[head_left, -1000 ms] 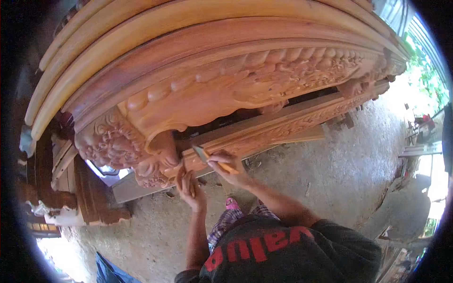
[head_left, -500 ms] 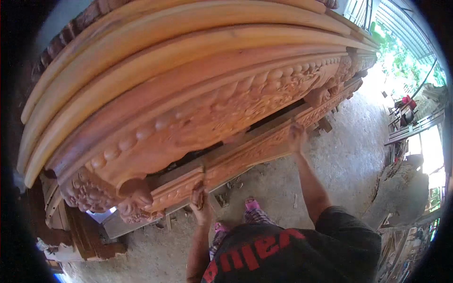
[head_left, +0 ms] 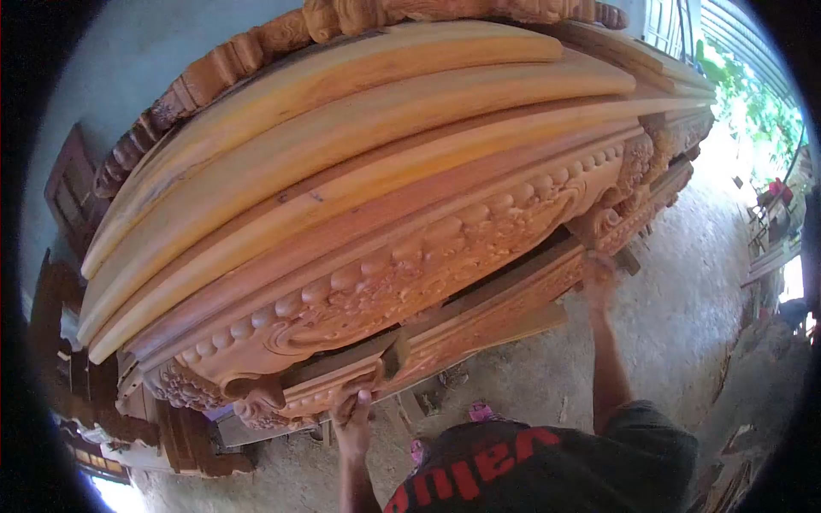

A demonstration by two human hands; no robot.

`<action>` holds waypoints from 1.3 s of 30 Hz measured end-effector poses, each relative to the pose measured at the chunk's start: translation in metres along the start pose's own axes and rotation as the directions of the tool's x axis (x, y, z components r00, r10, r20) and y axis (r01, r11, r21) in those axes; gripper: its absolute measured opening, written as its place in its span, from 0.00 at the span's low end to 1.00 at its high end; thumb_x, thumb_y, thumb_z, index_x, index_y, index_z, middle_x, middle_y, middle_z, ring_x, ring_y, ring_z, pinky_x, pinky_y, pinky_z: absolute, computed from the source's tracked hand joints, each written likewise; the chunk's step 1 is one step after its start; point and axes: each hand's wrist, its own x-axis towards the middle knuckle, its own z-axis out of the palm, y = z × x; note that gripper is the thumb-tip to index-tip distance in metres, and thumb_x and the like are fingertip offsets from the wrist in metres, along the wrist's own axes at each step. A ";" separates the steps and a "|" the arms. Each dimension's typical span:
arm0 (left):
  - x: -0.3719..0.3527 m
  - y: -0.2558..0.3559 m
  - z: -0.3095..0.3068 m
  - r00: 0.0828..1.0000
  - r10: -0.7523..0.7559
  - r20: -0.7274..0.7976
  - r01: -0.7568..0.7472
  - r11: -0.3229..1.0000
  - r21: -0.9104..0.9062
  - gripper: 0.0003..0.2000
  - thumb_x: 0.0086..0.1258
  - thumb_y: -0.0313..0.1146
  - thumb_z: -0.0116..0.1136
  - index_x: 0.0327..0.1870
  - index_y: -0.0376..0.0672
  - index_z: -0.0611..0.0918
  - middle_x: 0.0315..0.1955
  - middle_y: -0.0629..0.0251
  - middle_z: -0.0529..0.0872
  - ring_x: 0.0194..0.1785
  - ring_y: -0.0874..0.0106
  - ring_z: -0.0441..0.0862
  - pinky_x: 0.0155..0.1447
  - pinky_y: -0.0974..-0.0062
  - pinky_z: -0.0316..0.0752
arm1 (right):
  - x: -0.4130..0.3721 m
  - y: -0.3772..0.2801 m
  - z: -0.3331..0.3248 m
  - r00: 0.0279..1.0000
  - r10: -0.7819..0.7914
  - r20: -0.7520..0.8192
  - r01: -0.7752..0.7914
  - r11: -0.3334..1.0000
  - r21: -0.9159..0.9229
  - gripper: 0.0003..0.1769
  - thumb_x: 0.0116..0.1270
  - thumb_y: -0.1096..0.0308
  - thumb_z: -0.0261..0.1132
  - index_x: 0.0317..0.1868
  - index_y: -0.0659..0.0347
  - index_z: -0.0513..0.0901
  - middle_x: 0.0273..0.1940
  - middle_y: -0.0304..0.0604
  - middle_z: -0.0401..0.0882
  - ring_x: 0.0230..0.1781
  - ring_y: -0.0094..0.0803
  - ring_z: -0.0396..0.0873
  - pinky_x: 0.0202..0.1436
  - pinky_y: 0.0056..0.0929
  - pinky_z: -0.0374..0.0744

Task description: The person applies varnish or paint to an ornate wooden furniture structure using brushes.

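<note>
My left hand [head_left: 352,419] is closed, thumb uppermost, at the left part of the lower carved rail [head_left: 462,316]. From its fingers sticks a flat brown tool with a broad end, apparently a brush [head_left: 395,356], right against the rail. My right hand [head_left: 599,272], fingers curled, is at the right part of the same rail; blur hides what it grips, if anything. Above the rail is a reddish carved panel [head_left: 410,265] with a row of round knobs, with a dark gap between the two.
Long curved pale wooden pieces [head_left: 342,120] lie stacked above the panel. Carved brown wood [head_left: 222,77] stands behind them by the wall. Wood scraps lie on the concrete floor [head_left: 676,299]. Brown furniture parts [head_left: 171,436] stand at lower left, stacked items [head_left: 774,222] at right.
The view has shifted, showing more of the stacked pieces and wall. The brush in my left hand has turned from edge-on to showing its broad end. My right hand is farther right along the rail.
</note>
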 end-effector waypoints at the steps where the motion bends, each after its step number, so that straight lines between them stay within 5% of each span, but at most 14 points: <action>1: -0.001 0.023 0.004 1.000 -0.005 -0.026 0.007 0.999 0.053 0.05 0.69 0.27 0.58 0.42 0.38 0.81 0.46 0.60 0.83 0.50 0.68 0.80 0.55 0.71 0.76 | 0.013 -0.022 -0.005 0.990 0.027 -0.136 -0.025 1.000 0.019 0.09 0.70 0.70 0.58 0.46 0.63 0.81 0.49 0.45 0.77 0.52 0.35 0.73 0.58 0.33 0.70; 7: 0.018 0.072 0.009 0.932 0.359 0.047 -0.362 0.923 0.130 0.07 0.70 0.31 0.57 0.41 0.35 0.80 0.47 0.55 0.81 0.49 0.66 0.80 0.50 0.67 0.81 | 0.047 -0.219 0.027 0.971 -0.086 -0.223 0.098 0.994 0.043 0.06 0.69 0.72 0.57 0.40 0.65 0.79 0.43 0.45 0.78 0.45 0.37 0.75 0.53 0.33 0.71; 9: 0.019 0.087 -0.005 0.914 0.403 -0.041 -0.392 0.904 0.169 0.07 0.70 0.31 0.57 0.41 0.35 0.80 0.46 0.56 0.82 0.49 0.67 0.80 0.50 0.67 0.80 | 0.012 -0.257 0.056 0.902 -0.431 0.006 0.420 0.878 -0.230 0.05 0.69 0.70 0.58 0.42 0.61 0.76 0.41 0.42 0.77 0.45 0.36 0.74 0.48 0.37 0.73; 10: 0.022 0.095 -0.016 0.905 0.408 -0.120 -0.385 0.906 0.176 0.07 0.70 0.30 0.57 0.42 0.36 0.80 0.45 0.56 0.82 0.49 0.68 0.80 0.50 0.68 0.80 | -0.005 -0.301 0.066 0.828 -0.544 -0.136 0.556 0.828 0.068 0.06 0.67 0.72 0.58 0.44 0.58 0.75 0.37 0.44 0.76 0.41 0.38 0.74 0.44 0.39 0.73; 13: 0.015 0.088 -0.084 0.814 0.529 -0.239 -0.464 0.841 0.279 0.07 0.71 0.31 0.55 0.41 0.39 0.82 0.44 0.59 0.83 0.45 0.69 0.80 0.45 0.73 0.77 | -0.081 -0.360 0.088 0.910 -0.308 0.276 -0.144 0.391 0.909 0.16 0.58 0.75 0.68 0.48 0.59 0.81 0.44 0.46 0.78 0.37 0.35 0.79 0.43 0.33 0.78; 15: 0.000 0.107 -0.100 0.721 0.436 -0.538 -0.262 0.891 0.370 0.11 0.73 0.37 0.53 0.45 0.39 0.82 0.44 0.58 0.83 0.45 0.68 0.80 0.44 0.73 0.76 | -0.066 -0.390 0.069 0.699 -0.665 0.263 0.274 0.589 0.760 0.17 0.58 0.74 0.69 0.50 0.58 0.82 0.45 0.46 0.78 0.38 0.34 0.80 0.45 0.30 0.78; 19: 0.001 0.106 -0.073 0.598 0.524 -0.607 -0.300 0.848 0.437 0.18 0.74 0.44 0.51 0.48 0.36 0.80 0.43 0.57 0.83 0.47 0.67 0.80 0.47 0.71 0.76 | -0.025 -0.358 0.057 0.709 -0.332 0.622 -0.259 0.698 0.668 0.09 0.63 0.69 0.66 0.43 0.61 0.85 0.47 0.47 0.81 0.44 0.33 0.80 0.49 0.29 0.77; 20: 0.005 0.095 -0.058 0.590 0.598 -0.542 -0.412 0.801 0.434 0.15 0.74 0.39 0.49 0.49 0.36 0.79 0.44 0.57 0.81 0.46 0.67 0.80 0.46 0.69 0.78 | -0.009 -0.331 0.058 0.742 -0.590 0.319 0.379 0.761 0.527 0.09 0.64 0.69 0.66 0.43 0.61 0.85 0.46 0.46 0.82 0.44 0.33 0.80 0.50 0.29 0.77; 22: 0.011 0.091 -0.014 0.639 0.669 -0.380 -0.582 0.743 0.331 0.13 0.73 0.33 0.48 0.51 0.36 0.78 0.48 0.55 0.78 0.48 0.67 0.78 0.48 0.69 0.78 | 0.020 -0.300 0.028 0.954 -0.165 0.249 0.044 0.902 0.429 0.09 0.71 0.68 0.58 0.39 0.63 0.83 0.40 0.40 0.82 0.47 0.29 0.77 0.49 0.30 0.76; 24: 0.020 0.071 0.012 0.780 0.602 -0.171 -0.614 0.788 -0.031 0.10 0.67 0.26 0.56 0.48 0.37 0.82 0.49 0.55 0.80 0.50 0.64 0.79 0.54 0.69 0.75 | 0.049 -0.267 0.006 0.959 -0.282 -0.020 0.283 0.956 0.079 0.10 0.72 0.70 0.56 0.37 0.66 0.82 0.39 0.41 0.80 0.45 0.31 0.76 0.52 0.29 0.73; 25: 0.025 0.082 0.016 0.691 0.721 0.058 -0.688 0.631 0.359 0.09 0.65 0.22 0.59 0.45 0.38 0.83 0.47 0.60 0.82 0.49 0.65 0.80 0.53 0.70 0.76 | 0.058 -0.258 0.005 0.963 -0.239 -0.120 0.251 0.964 0.091 0.10 0.72 0.69 0.56 0.37 0.67 0.81 0.39 0.41 0.80 0.45 0.32 0.76 0.51 0.30 0.73; 27: 0.040 0.075 0.021 0.846 0.505 0.173 -0.529 0.835 0.150 0.09 0.65 0.21 0.60 0.45 0.39 0.83 0.46 0.63 0.83 0.48 0.69 0.80 0.51 0.74 0.78 | 0.066 -0.281 0.014 0.961 -0.202 -0.189 0.231 0.962 0.143 0.11 0.72 0.69 0.56 0.38 0.67 0.81 0.39 0.42 0.80 0.44 0.33 0.76 0.50 0.31 0.73; 29: 0.038 0.087 0.002 0.893 0.437 0.102 -0.441 0.897 0.013 0.08 0.66 0.23 0.60 0.45 0.39 0.84 0.45 0.62 0.83 0.48 0.70 0.80 0.50 0.76 0.79 | 0.071 -0.310 0.021 0.877 -0.412 -0.245 0.356 0.902 -0.243 0.10 0.71 0.70 0.55 0.38 0.67 0.81 0.39 0.43 0.79 0.44 0.35 0.76 0.49 0.33 0.73; 39: -0.005 0.140 -0.217 0.714 0.531 -0.457 -0.509 0.841 0.182 0.06 0.70 0.24 0.55 0.43 0.37 0.83 0.43 0.64 0.85 0.45 0.77 0.80 0.44 0.82 0.77 | -0.061 -0.523 0.119 0.784 -0.621 -0.011 0.523 0.651 0.550 0.06 0.60 0.77 0.66 0.39 0.63 0.81 0.38 0.46 0.76 0.38 0.36 0.75 0.39 0.30 0.71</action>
